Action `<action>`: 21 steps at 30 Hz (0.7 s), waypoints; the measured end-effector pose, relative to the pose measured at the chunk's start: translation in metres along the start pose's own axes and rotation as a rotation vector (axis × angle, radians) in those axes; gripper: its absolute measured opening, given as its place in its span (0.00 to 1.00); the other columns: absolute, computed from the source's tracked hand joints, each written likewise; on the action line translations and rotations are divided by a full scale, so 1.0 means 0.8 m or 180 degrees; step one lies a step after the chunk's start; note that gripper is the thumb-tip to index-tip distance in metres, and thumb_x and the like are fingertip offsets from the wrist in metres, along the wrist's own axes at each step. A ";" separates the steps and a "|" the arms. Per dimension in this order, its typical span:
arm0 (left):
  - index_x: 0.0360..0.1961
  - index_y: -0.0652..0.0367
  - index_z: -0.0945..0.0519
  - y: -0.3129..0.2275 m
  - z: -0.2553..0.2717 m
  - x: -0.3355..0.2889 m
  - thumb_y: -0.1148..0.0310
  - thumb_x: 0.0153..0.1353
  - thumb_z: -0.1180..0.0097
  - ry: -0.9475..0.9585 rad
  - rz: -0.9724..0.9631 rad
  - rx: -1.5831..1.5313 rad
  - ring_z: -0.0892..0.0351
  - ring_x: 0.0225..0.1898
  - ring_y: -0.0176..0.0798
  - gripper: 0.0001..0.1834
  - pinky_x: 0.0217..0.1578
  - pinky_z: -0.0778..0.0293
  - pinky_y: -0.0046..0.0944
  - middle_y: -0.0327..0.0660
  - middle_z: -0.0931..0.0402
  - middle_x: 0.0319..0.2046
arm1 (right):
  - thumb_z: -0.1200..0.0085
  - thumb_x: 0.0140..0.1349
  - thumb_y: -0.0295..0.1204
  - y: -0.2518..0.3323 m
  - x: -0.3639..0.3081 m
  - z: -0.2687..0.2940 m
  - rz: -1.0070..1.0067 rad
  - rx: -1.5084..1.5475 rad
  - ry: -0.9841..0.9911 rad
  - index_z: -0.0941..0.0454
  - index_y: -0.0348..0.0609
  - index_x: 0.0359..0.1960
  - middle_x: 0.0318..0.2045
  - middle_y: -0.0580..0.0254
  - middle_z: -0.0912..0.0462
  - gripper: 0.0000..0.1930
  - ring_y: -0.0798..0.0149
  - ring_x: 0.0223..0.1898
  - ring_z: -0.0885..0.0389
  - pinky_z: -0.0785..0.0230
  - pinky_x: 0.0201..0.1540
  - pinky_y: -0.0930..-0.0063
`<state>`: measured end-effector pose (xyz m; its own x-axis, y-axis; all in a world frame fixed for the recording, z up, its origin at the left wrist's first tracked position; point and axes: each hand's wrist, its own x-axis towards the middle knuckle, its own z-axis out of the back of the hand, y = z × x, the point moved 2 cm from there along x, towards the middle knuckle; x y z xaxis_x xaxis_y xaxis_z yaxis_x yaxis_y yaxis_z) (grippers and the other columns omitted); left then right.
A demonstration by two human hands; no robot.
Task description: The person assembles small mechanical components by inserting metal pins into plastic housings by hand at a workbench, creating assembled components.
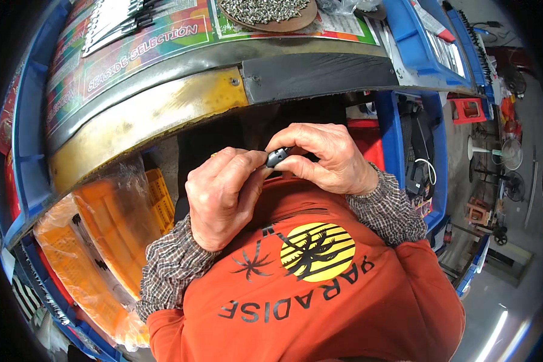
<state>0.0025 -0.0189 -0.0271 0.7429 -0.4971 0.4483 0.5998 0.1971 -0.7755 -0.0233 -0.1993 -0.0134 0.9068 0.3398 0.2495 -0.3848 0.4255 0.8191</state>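
Black and compact, the small part [277,157] has all our attention: it's up between our two hands, above the orange-red shirt [404,289] and on the near side of the bench's front edge [320,76]. We have the left hand [222,192] drawn into a tight pinch, thumb and fingertips at the part's left end. Over on the right, we see the right hand [327,158] arching its forefinger above with the thumb below, closed down on the same piece; what its other fingers touch, we cannot tell.

So, our call: close fingertip work, perhaps fitting, perhaps checking, and we can't settle which. Next move, we judge, calls for a steady left pinch and small, gentle adjustments from the right thumb and forefinger. Far across the bench, well apart from us, sits a round dish [273,26] heaped with bright metal pieces [265,8]; a blue bin [392,136] stands to our right.
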 end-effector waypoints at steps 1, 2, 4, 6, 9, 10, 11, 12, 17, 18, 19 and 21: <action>0.32 0.60 0.21 0.002 -0.001 -0.002 0.82 0.44 0.36 0.0005 0.0021 -0.0006 0.24 0.23 0.44 0.13 0.24 0.28 0.38 0.42 0.25 0.23 | 0.40 0.57 0.25 0.001 -0.003 0.000 -0.0171 -0.0071 0.0115 0.22 0.35 0.39 0.31 0.58 0.19 0.10 0.67 0.28 0.20 0.29 0.29 0.76; 0.32 0.60 0.21 0.003 -0.002 -0.005 0.82 0.43 0.36 0.0010 -0.0001 0.0053 0.24 0.24 0.44 0.13 0.24 0.28 0.38 0.42 0.25 0.23 | 0.40 0.57 0.25 0.000 -0.005 -0.004 -0.0186 -0.0059 0.0124 0.22 0.35 0.39 0.31 0.58 0.19 0.10 0.67 0.28 0.20 0.29 0.29 0.76; 0.33 0.60 0.22 0.007 -0.004 -0.008 0.82 0.43 0.36 0.0027 -0.0017 0.0099 0.24 0.24 0.44 0.13 0.24 0.27 0.38 0.42 0.25 0.23 | 0.40 0.57 0.24 -0.005 -0.011 -0.011 -0.0188 -0.0014 -0.0050 0.22 0.35 0.40 0.31 0.59 0.19 0.10 0.66 0.28 0.20 0.28 0.30 0.77; 0.32 0.60 0.22 0.011 -0.005 -0.012 0.81 0.44 0.35 0.0075 -0.0019 0.0131 0.23 0.23 0.44 0.13 0.24 0.27 0.38 0.42 0.25 0.23 | 0.40 0.57 0.23 -0.007 -0.014 -0.017 -0.0229 0.0023 -0.0085 0.23 0.35 0.40 0.32 0.58 0.19 0.10 0.66 0.29 0.19 0.28 0.30 0.77; 0.32 0.60 0.22 0.012 -0.005 -0.017 0.80 0.44 0.34 0.0050 -0.0061 0.0206 0.23 0.23 0.43 0.13 0.24 0.27 0.37 0.41 0.24 0.23 | 0.41 0.58 0.23 -0.008 -0.020 -0.021 -0.0402 0.0219 -0.0143 0.23 0.34 0.41 0.33 0.57 0.18 0.10 0.66 0.31 0.18 0.26 0.32 0.77; 0.32 0.60 0.22 0.012 -0.005 -0.017 0.80 0.44 0.34 0.0056 -0.0053 0.0202 0.23 0.23 0.43 0.13 0.24 0.27 0.37 0.41 0.24 0.23 | 0.41 0.58 0.23 -0.009 -0.022 -0.022 -0.0543 0.0369 -0.0171 0.23 0.34 0.41 0.33 0.57 0.18 0.10 0.67 0.32 0.17 0.25 0.33 0.78; 0.32 0.61 0.22 0.012 -0.005 -0.017 0.80 0.44 0.34 0.0042 -0.0082 0.0185 0.23 0.23 0.42 0.13 0.24 0.27 0.37 0.41 0.24 0.23 | 0.41 0.58 0.23 -0.009 -0.022 -0.023 -0.0553 0.0374 -0.0170 0.23 0.34 0.41 0.33 0.57 0.18 0.10 0.67 0.32 0.17 0.25 0.33 0.78; 0.32 0.61 0.22 0.011 -0.006 -0.018 0.80 0.44 0.34 0.0029 -0.0109 0.0168 0.23 0.23 0.42 0.12 0.24 0.27 0.37 0.41 0.24 0.23 | 0.41 0.58 0.23 -0.008 -0.022 -0.023 -0.0442 0.0317 -0.0247 0.23 0.35 0.40 0.32 0.58 0.19 0.09 0.66 0.30 0.18 0.26 0.32 0.76; 0.32 0.62 0.21 0.006 -0.010 -0.025 0.81 0.44 0.35 0.0110 0.0030 0.0116 0.21 0.25 0.41 0.12 0.25 0.26 0.36 0.43 0.23 0.25 | 0.41 0.58 0.23 -0.012 -0.029 -0.022 -0.0384 0.0394 -0.0135 0.23 0.36 0.38 0.28 0.60 0.20 0.07 0.68 0.26 0.19 0.26 0.29 0.76; 0.33 0.62 0.20 0.006 -0.010 -0.026 0.82 0.45 0.36 0.0182 0.0099 0.0101 0.20 0.26 0.41 0.12 0.26 0.26 0.35 0.44 0.21 0.27 | 0.42 0.58 0.23 -0.013 -0.030 -0.023 -0.0443 0.0490 -0.0103 0.23 0.36 0.38 0.28 0.60 0.20 0.07 0.68 0.26 0.19 0.26 0.29 0.77; 0.33 0.62 0.20 0.006 -0.012 -0.027 0.82 0.45 0.36 0.0193 0.0106 0.0090 0.20 0.26 0.41 0.12 0.26 0.26 0.35 0.44 0.21 0.27 | 0.42 0.58 0.23 -0.013 -0.031 -0.023 -0.0501 0.0585 -0.0071 0.24 0.36 0.37 0.27 0.59 0.20 0.07 0.68 0.25 0.18 0.26 0.28 0.77; 0.30 0.62 0.22 0.006 -0.015 -0.026 0.80 0.43 0.34 0.0094 -0.0025 0.0166 0.23 0.23 0.42 0.12 0.23 0.27 0.36 0.42 0.25 0.23 | 0.42 0.59 0.23 -0.016 -0.033 -0.024 -0.0454 0.0593 -0.0095 0.24 0.36 0.37 0.27 0.59 0.20 0.07 0.68 0.24 0.18 0.26 0.27 0.78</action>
<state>-0.0136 -0.0177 -0.0451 0.7295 -0.5234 0.4403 0.6208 0.2365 -0.7474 -0.0452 -0.1972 -0.0407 0.9555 0.2611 0.1374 -0.2166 0.3043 0.9276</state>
